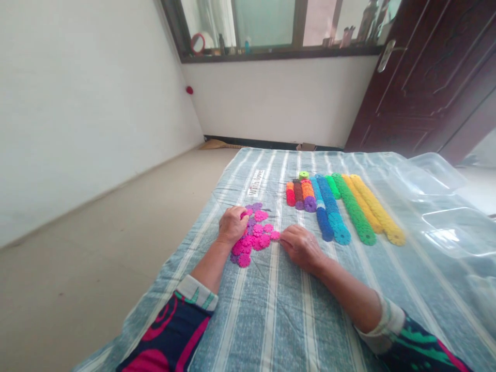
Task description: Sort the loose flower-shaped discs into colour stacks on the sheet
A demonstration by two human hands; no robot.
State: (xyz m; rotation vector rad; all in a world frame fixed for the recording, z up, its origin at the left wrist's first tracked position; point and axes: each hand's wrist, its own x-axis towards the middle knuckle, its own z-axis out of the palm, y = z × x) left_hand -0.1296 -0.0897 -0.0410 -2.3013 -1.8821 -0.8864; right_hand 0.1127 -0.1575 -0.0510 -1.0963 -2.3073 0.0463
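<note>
A loose pile of pink notched plastic discs (258, 240), with some purple discs (251, 225) among them, lies on the striped cloth. At the pile's left edge my left hand (231, 225) is closed, and pink shows at its fingertips; how many discs it grips is hidden. My right hand (303, 248) is on the pile's right side, thumb and fingers pinched at the edge of a single pink disc (275, 235).
Rows of stacked discs lie to the right: red, brown, orange and purple, blue (328, 201), green (353, 209) and yellow (377, 209). Clear plastic containers (459, 230) stand at the right edge. Striped cloth (256, 320) covers the surface, with a "With love" label (256, 183).
</note>
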